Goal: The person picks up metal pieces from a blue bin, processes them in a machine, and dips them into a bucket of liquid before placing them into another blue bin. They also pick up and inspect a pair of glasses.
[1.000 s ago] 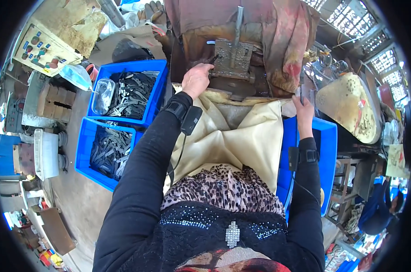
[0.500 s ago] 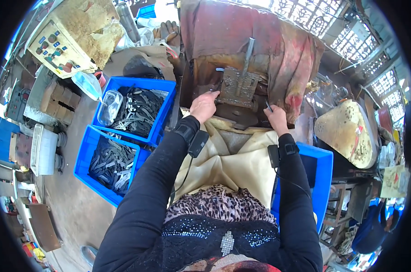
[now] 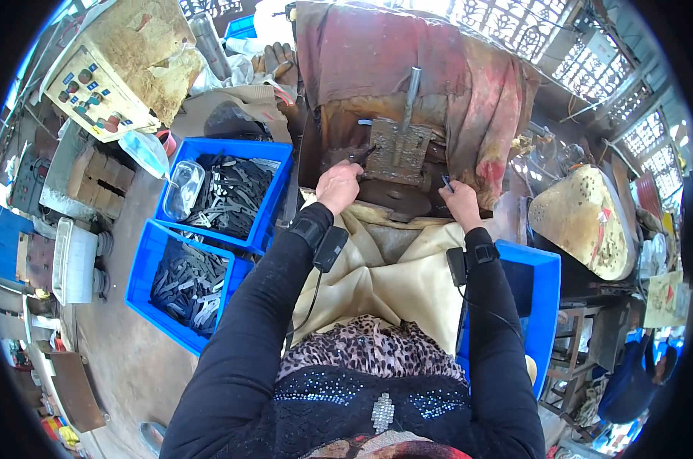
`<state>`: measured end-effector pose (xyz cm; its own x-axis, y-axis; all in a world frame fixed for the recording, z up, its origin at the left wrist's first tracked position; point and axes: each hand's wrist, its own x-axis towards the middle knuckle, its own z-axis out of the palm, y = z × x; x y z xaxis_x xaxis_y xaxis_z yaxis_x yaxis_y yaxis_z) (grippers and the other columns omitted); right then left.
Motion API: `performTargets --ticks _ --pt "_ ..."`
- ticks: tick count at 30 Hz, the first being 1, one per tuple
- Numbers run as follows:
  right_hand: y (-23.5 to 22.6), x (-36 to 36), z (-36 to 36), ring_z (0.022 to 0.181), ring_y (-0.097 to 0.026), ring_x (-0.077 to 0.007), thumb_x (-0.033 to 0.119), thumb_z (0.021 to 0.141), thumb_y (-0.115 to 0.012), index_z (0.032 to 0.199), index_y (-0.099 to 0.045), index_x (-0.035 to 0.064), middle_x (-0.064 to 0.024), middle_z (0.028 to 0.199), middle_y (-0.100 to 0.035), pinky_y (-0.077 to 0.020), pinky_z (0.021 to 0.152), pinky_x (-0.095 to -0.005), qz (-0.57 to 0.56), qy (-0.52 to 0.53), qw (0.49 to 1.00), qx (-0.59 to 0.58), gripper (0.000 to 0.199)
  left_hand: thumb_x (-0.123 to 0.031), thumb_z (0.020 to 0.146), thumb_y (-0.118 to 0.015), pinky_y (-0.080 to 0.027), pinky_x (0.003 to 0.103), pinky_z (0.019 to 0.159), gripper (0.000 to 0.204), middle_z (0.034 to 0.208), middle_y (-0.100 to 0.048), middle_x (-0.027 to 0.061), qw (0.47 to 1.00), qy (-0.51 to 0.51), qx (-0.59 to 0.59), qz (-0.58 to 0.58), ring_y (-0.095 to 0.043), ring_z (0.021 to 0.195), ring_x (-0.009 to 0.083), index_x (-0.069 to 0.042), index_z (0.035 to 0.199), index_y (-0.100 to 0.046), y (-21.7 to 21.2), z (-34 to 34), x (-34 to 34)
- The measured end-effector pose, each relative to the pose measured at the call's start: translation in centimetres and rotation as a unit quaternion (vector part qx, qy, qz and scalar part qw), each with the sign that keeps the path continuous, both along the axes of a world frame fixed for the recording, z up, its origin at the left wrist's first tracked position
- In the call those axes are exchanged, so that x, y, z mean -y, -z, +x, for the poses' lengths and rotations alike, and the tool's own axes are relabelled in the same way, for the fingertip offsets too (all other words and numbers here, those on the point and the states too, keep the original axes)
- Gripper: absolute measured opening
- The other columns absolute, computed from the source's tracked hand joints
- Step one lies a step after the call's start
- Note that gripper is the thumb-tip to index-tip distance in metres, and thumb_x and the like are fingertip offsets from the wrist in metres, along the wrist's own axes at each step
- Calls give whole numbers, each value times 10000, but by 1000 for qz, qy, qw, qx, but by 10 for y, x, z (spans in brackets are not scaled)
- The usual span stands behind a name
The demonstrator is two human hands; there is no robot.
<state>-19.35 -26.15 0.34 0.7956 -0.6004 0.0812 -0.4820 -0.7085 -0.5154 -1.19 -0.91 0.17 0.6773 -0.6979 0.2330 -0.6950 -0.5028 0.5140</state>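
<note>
My left hand [image 3: 337,186] is closed, with a dark thin strip [image 3: 368,154] sticking out past its fingertips beside a grimy metal block [image 3: 398,155]. A round metal rod [image 3: 410,103] slants up from that block. My right hand [image 3: 460,200] pinches a narrow metal strip [image 3: 446,183] at the right side of the machine's wet recess. Between the hands, lower down, lies a dark round disc [image 3: 396,200]. Most of each strip is hidden by my fingers, so their full shape cannot be made out.
Left of me, two blue bins [image 3: 149,284] hold many flat metal strips [image 3: 232,195]; a clear plastic box [image 3: 184,190] lies on the upper one. Another blue bin [image 3: 546,306] stands at my right. A stained red cloth [image 3: 392,57] drapes the machine. A control box [image 3: 94,92] stands upper left.
My left hand has drawn slightly down and left, and the dark strip at its fingertips now shows more plainly. The right hand has shifted slightly left and down. The whole view has tilted slightly.
</note>
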Motion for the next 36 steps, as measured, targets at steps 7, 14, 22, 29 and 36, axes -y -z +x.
performTargets --ticks 7,14,22,29,36 --pt "0 -2 1 842 -624 -414 277 820 -662 859 -643 -8 -247 827 -645 -478 745 -480 2 6 1000 -3 288 -21 780 -504 -509 417 791 269 939 -653 124 1000 -12 13 3 -636 920 324 -104 936 -707 3 0 1" --pt "-2 -2 1 837 -622 -416 281 822 -660 849 -639 -4 -245 821 -644 -476 735 -481 14 3 1000 -2 287 -58 794 -513 -508 426 780 237 917 -655 134 999 -15 29 -1 -635 900 332 -105 918 -709 0 -1 0" --pt "-2 -8 2 846 -632 -414 273 830 -646 849 -640 9 -239 817 -651 -493 755 -500 -7 48 998 29 265 -69 785 -510 -509 423 774 220 872 -662 129 998 24 47 -21 -637 889 322 -107 881 -705 10 5 0" --pt "1 -7 4 618 -641 -344 284 814 -583 679 -653 71 -150 658 -627 -518 575 -473 -177 -6 982 73 261 -139 882 -489 -503 468 754 226 938 -667 147 981 110 119 110 -631 878 344 -54 1008 -656 49 47 2" --pt "-51 -31 -48 749 -625 -410 264 793 -642 784 -626 23 -210 735 -622 -496 692 -514 -28 78 969 234 242 -145 816 -487 -476 469 729 245 843 -658 244 992 103 16 70 -625 844 417 -13 853 -690 50 34 13"
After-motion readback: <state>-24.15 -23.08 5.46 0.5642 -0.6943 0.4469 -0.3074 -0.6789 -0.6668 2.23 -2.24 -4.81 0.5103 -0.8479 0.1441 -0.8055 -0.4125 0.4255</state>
